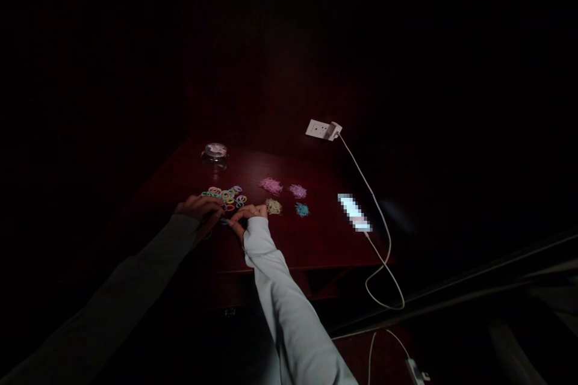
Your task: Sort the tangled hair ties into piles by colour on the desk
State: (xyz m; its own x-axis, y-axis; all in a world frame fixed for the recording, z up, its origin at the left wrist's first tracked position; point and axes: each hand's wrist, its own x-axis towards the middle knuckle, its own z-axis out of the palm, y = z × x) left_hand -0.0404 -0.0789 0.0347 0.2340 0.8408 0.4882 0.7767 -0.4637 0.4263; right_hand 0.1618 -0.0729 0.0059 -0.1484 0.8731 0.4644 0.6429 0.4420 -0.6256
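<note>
A loose heap of small coloured hair ties (226,195) in pink, yellow, green and purple lies on the dark red table. At its near left edge is my left hand (198,207), its fingers drawn together; what they hold, if anything, is too dim to tell. My right hand (249,214) reaches in from the right, thumb and index finger pinched at a small blue hair tie (224,222) between both hands. To its right lie sorted piles of thin elastic bands: pink (271,186), purple (298,191), pale yellow (274,207) and blue (302,210).
Behind the heap stands a clear lidded jar (215,158). A lit phone (354,213) rests at the table's right, its white cable (372,195) running to a charger (333,130) in a wall socket and looping past the edge. A power strip (415,371) lies lower right.
</note>
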